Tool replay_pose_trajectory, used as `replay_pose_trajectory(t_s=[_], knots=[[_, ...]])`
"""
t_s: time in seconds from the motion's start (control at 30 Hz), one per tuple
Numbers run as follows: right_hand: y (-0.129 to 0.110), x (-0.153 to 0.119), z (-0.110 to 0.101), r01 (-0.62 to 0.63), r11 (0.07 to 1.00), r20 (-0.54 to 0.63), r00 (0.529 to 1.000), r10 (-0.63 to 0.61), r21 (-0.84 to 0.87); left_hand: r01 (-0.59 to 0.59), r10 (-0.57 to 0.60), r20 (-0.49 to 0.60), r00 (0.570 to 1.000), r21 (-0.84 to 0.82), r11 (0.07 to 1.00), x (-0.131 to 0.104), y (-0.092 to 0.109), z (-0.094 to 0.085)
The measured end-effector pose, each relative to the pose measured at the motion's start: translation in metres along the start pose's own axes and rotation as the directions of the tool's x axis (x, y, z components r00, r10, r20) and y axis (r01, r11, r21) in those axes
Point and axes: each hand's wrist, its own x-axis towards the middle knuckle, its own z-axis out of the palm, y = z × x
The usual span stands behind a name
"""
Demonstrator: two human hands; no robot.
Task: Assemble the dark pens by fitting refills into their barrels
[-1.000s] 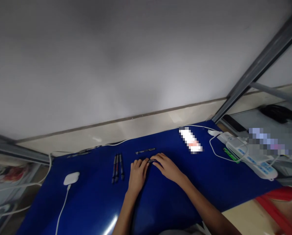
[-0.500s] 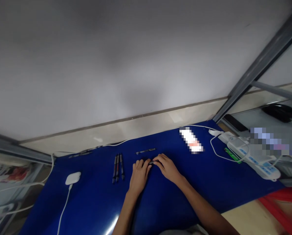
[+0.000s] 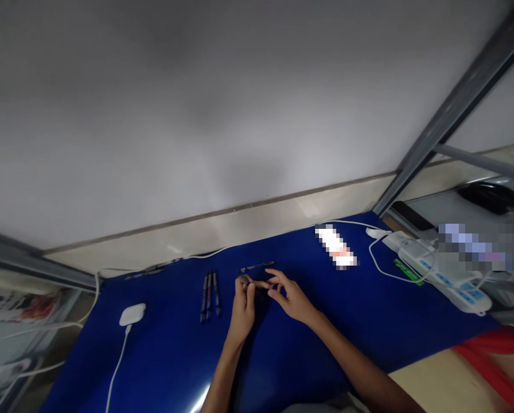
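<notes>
Near the middle of the blue table, my left hand [image 3: 243, 307] is closed around a dark pen [image 3: 245, 280], whose end shows at the fingers. My right hand [image 3: 289, 295] is just to the right, its index finger raised and its other fingertips meeting those of my left hand; whether it grips anything is too small to tell. Beyond both hands lies a single pen [image 3: 257, 266], roughly crosswise. To the left of my left hand, three dark pens [image 3: 209, 295] lie side by side, pointing away.
A white case [image 3: 132, 314] with a cable lies on the blue table [image 3: 162, 355] at left. Thin dark items [image 3: 147, 272] lie along the back edge. A blurred-out bright phone-like object [image 3: 337, 246] and a white power strip [image 3: 459, 287] are at right.
My left hand has turned and lifted, with the pen now more upright in it. The fingers of my right hand have loosened from the pen and spread a little.
</notes>
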Motion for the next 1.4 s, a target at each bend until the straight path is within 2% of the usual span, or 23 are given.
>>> replay_pose_trajectory(t_s=[0.07, 0.17, 0.3, 0.4, 0.53, 0.63, 0.7, 0.77, 0.87, 0.93, 1.23, 1.4], knots=[[0.0, 0.0, 0.004, -0.043, 0.994, 0.044, 0.998, 0.039, 0.097, 0.015, -0.022, -0.037, 0.999, -0.169, 0.985, 0.0, 0.0, 0.005], [0.006, 0.002, 0.005, -0.123, 0.963, 0.004, 0.992, 0.126, 0.239, 0.046, -0.058, -0.045, 0.997, -0.231, 0.972, 0.001, -0.004, 0.008], [0.015, 0.007, -0.008, -0.189, 0.927, -0.142, 0.959, 0.245, 0.324, 0.074, -0.087, -0.075, 0.993, -0.164, 0.984, 0.003, -0.008, 0.003], [0.018, 0.008, -0.022, -0.19, 0.917, -0.235, 0.93, 0.282, 0.349, 0.135, -0.149, -0.071, 0.986, -0.167, 0.977, 0.003, -0.008, 0.0], [0.018, 0.007, -0.028, -0.163, 0.888, -0.307, 0.898, 0.314, 0.43, 0.175, -0.178, -0.009, 0.984, -0.127, 0.976, 0.0, -0.007, 0.002], [0.015, 0.01, -0.021, -0.122, 0.839, -0.326, 0.884, 0.335, 0.531, 0.123, -0.126, 0.081, 0.989, 0.044, 0.991, -0.002, -0.002, 0.005], [0.011, 0.013, -0.015, -0.095, 0.797, -0.32, 0.882, 0.345, 0.597, 0.047, -0.075, 0.157, 0.985, 0.176, 0.983, -0.003, 0.003, 0.008], [0.005, 0.015, -0.01, -0.075, 0.716, -0.273, 0.892, 0.359, 0.694, -0.011, -0.043, 0.199, 0.979, 0.263, 0.965, -0.004, 0.008, 0.01], [-0.004, 0.016, -0.008, -0.085, 0.526, -0.136, 0.92, 0.367, 0.846, -0.034, -0.035, 0.211, 0.977, 0.317, 0.948, -0.004, 0.012, 0.012], [-0.008, 0.015, -0.009, -0.1, 0.454, -0.076, 0.933, 0.353, 0.885, -0.038, -0.035, 0.22, 0.975, 0.322, 0.946, -0.004, 0.013, 0.013], [-0.008, 0.013, -0.011, -0.073, 0.446, -0.08, 0.946, 0.313, 0.892, -0.059, -0.049, 0.282, 0.958, 0.359, 0.931, -0.003, 0.011, 0.011], [-0.004, 0.013, -0.012, -0.046, 0.536, -0.14, 0.944, 0.3, 0.843, -0.06, -0.054, 0.284, 0.957, 0.378, 0.924, -0.003, 0.007, 0.009]])
